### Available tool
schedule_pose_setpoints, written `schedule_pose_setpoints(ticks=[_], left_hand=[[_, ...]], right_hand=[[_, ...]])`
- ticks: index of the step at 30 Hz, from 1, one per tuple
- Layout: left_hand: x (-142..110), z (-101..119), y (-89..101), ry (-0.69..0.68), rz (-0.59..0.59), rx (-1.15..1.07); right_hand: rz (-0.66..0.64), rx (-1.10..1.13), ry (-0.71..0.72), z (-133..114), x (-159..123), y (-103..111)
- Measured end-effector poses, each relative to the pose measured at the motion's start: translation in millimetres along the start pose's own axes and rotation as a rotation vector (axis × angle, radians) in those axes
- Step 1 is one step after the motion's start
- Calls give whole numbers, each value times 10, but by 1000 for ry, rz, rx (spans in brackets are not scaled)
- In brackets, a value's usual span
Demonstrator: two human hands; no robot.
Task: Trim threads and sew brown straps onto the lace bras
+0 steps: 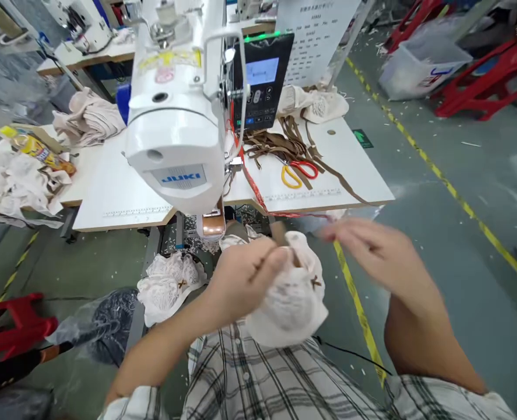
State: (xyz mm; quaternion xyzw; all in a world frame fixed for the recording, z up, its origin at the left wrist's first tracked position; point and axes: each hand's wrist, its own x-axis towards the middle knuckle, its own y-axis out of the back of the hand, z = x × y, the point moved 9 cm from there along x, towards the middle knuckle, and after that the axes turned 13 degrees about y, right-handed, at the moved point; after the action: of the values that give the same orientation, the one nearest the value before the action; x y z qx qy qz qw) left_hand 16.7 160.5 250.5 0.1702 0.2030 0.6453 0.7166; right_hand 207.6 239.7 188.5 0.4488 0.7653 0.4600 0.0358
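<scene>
Over my lap, my left hand [252, 277] is closed on a white lace bra [291, 303] with a small brown bow; the bra hangs below my fingers. A short brown strap end [278, 232] stands up by my left fingertips. My right hand [372, 251] is apart from the bra, to its right, with its fingers pinched together and blurred. A red cord [256, 189] runs from the sewing machine [177, 134] to the right fingertips. Something small and greyish seems to stick out of them, too smeared to name.
A second lace bra [166, 286] hangs at the left of the machine arm. On the machine table [358, 169] lie brown straps [284, 143] and scissors [299, 173] with red and yellow handles. More white garments [17, 175] and a yellow-labelled bottle [37, 150] are at left.
</scene>
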Motion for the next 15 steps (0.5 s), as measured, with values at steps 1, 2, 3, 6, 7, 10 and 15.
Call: schedule_pose_setpoints(ticks=[1,2,3,6,7,10,15], left_hand=[[15,-234,-3,80,14,-12],[22,-431,-34,129,1,-18],[28,-595,-74,164,-24,-20],[63,-863,-79,194,-21,-23],[80,-898,-63,194,-18,-29],[135,-955,-18,190,-28,-92],[178,-1277,108,348,36,-257]], right_hand=[[-75,204,106,-225,22,-245],[-174,353,190,-435,48,-506],[-246,419,229,-579,95,-740],[-308,601,287,-800,340,-1240],[-311,714,283,-826,413,-1351],[-230,957,136,-741,536,-1552],[-83,1117,-211,-514,550,-1780]])
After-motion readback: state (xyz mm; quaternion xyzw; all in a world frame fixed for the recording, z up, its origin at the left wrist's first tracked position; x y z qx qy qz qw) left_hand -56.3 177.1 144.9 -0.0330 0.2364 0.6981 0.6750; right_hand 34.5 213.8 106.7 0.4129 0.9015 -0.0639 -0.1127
